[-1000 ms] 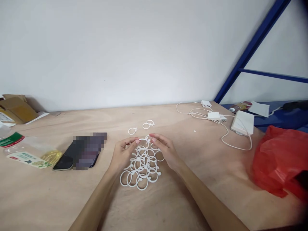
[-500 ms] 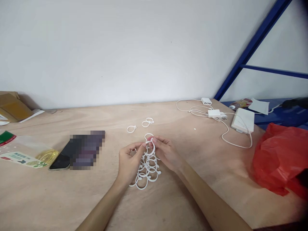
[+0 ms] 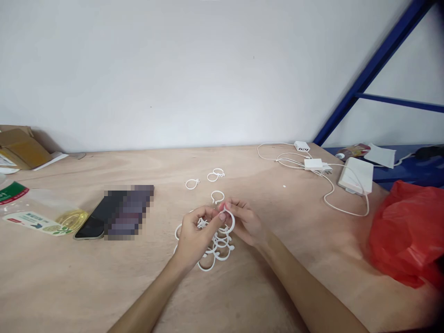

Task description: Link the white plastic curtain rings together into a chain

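Observation:
A cluster of linked white plastic rings (image 3: pixel 217 247) lies on the wooden table (image 3: pixel 243 286) in front of me. My left hand (image 3: pixel 194 236) and my right hand (image 3: pixel 244 222) meet over its far end, fingertips pinched together on one white ring (image 3: pixel 229 217) of the cluster. A single loose ring (image 3: pixel 217 197) lies just beyond my fingers. Farther back lie another single ring (image 3: pixel 192 183) and a joined pair of rings (image 3: pixel 216 175).
A dark phone (image 3: pixel 93 222) and a clear printed plastic bag (image 3: pixel 38 217) lie at the left, a cardboard box (image 3: pixel 19 148) at the far left. White chargers and cables (image 3: pixel 314 164) and a white power bank (image 3: pixel 357 175) sit at the right, beside a red plastic bag (image 3: pixel 409 231) and a blue metal frame (image 3: pixel 374 69).
My hands came together from holding the cluster spread apart and now pinch one ring. The cluster has bunched up. One loose ring now lies apart just beyond my fingers.

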The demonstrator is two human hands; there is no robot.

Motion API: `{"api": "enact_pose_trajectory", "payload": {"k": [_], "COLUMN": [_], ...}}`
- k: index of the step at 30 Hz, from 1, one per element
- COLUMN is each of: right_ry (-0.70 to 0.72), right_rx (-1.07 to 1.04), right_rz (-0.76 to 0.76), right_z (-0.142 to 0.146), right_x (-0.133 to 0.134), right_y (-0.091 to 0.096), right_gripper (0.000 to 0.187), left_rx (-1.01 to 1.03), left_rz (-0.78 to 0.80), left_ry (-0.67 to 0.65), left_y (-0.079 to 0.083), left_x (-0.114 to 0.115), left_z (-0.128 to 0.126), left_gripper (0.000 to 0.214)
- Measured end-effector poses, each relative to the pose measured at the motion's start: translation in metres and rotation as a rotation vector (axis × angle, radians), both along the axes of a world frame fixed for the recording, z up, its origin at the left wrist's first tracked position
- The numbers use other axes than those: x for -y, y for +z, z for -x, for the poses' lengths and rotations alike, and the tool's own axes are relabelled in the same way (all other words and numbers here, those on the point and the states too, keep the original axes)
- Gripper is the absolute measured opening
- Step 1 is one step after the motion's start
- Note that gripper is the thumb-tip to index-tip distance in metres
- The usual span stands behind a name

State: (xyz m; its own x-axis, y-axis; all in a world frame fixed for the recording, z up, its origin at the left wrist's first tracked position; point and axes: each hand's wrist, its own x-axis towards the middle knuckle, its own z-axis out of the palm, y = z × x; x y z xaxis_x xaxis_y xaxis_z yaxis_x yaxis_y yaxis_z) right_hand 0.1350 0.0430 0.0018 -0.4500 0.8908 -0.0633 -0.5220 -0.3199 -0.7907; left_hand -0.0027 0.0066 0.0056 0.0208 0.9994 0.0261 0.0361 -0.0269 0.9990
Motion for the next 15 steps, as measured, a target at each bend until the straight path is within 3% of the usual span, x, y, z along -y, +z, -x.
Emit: {"api": "enact_pose_trajectory", "payload": {"k": [3, 8, 10, 15], "right_ry": [0.009, -0.323, -0.388, -0.266], "right_rx": [0.173, 0.594, 0.778, 1.250], "right_rz": [-0.074, -0.359, -0.462, -0.781], "right_z": [-0.002, -0.005, 0.000, 0.035], "right_x": [-0.001, -0.018, -0.032, -0.071], "right_y": [-0.002, -0.002, -0.002, -0.007], "right_gripper": [0.025, 0.024, 0.023, 0.032], "left_rx": [-0.159, -0.684, -0.848, -0.939], "left_rz": [-0.024, -0.306, -0.337, -0.303], "left_ry": [-0.028, -0.023, -0.057, -0.089], "left_y": [0.002, 0.002, 0.001, -0.004], "left_x": [-0.006, -0.016, -0.017, -0.017], "left_z": [0.007, 0.023, 0.028, 0.030], "left_gripper": [0.027, 0.013, 0.015, 0.023]}}
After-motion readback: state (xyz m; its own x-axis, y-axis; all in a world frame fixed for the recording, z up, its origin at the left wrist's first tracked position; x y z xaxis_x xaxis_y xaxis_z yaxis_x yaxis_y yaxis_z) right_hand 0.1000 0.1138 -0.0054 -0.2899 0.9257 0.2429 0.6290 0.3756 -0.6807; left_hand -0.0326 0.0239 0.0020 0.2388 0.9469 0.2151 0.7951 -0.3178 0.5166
